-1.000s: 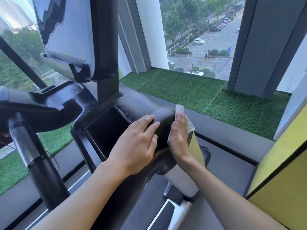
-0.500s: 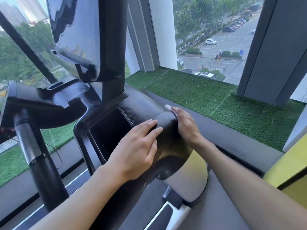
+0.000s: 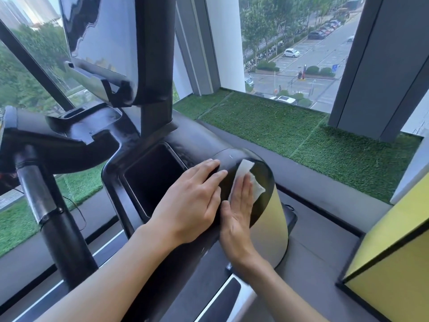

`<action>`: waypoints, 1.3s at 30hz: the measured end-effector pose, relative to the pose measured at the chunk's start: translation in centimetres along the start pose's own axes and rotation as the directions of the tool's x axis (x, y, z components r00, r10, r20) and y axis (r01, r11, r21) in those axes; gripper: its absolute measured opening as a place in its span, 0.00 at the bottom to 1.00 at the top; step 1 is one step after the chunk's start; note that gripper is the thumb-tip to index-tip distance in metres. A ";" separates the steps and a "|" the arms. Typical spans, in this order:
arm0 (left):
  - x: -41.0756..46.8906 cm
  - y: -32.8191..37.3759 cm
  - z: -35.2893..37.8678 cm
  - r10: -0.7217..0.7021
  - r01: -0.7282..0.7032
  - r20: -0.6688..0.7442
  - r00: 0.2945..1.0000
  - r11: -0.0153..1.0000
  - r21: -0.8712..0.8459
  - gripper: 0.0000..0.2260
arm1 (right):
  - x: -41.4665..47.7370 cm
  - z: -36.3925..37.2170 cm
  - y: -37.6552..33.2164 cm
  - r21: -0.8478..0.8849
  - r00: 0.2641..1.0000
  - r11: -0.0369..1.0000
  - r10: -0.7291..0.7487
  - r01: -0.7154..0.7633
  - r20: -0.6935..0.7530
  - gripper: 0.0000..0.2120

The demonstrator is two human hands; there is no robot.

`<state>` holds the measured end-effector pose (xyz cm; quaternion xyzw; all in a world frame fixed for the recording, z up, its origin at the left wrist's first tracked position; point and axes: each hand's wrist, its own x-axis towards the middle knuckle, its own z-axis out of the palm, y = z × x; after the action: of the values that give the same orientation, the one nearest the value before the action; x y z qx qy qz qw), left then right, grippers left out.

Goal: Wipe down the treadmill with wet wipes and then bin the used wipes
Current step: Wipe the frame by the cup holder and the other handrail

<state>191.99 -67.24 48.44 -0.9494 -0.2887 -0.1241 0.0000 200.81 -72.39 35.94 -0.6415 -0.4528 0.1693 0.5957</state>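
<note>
Both hands are working on the treadmill (image 3: 192, 138), at the right console arm. Person's left hand (image 3: 190, 203) is lying flat on the black rounded top, fingers straight, just beside the square cup recess (image 3: 151, 173). It is gripping nothing and is probably just bracing. Person's right hand (image 3: 239, 205) is pressing a white wet wipe (image 3: 245, 168) against the rounded end cap (image 3: 263, 166). The fingers are straight and together, with no curl and no pinch, so only flat pressure is keeping the wipe in place. Its top corner and right edge are sticking out past the fingertips, on the black part above the pale side panel (image 3: 269, 228).

Handling, judged from this view: the wipe is looking thin, limp, damp and very light. It is likely clinging to the glossy plastic and bunching if dragged by one corner. Covering its middle with a flat hand is looking like the best hold for wiping, and pinching the gathered centre the best for lifting it off. The cap is looking hard, smooth and curved, so the wipe is at risk of slipping out where the surface rolls away. The treadmill itself is looking rigid and heavy, not giving under the push.

Wiping is going on; binning is not yet done, and no bin is showing. Green turf (image 3: 290, 131) and a window (image 3: 301, 54) are lying beyond, with a yellow panel (image 3: 394, 263) at lower right.
</note>
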 end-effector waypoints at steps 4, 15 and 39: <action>-0.1 0.2 0.0 -0.006 0.006 -0.004 1.000 1.000 -0.004 0.24 | -0.7 0.7 -2.5 0.271 0.948 0.911 0.317 -0.310 0.019 0.31; -0.1 0.0 -0.2 0.002 -0.004 -0.034 0.999 0.999 -0.054 0.23 | -6.0 3.7 -3.5 0.765 0.625 0.078 0.632 -0.639 0.458 0.31; -0.4 0.2 -0.5 -0.049 0.044 -0.064 0.997 0.996 -0.075 0.20 | 6.3 -3.8 -1.1 -0.030 1.000 0.999 0.010 -0.011 -0.025 0.26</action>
<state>191.65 -67.63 48.84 -0.9372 -0.3056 -0.1655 -0.0284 206.62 -69.92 39.89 -0.6549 -0.4445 0.1575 0.5905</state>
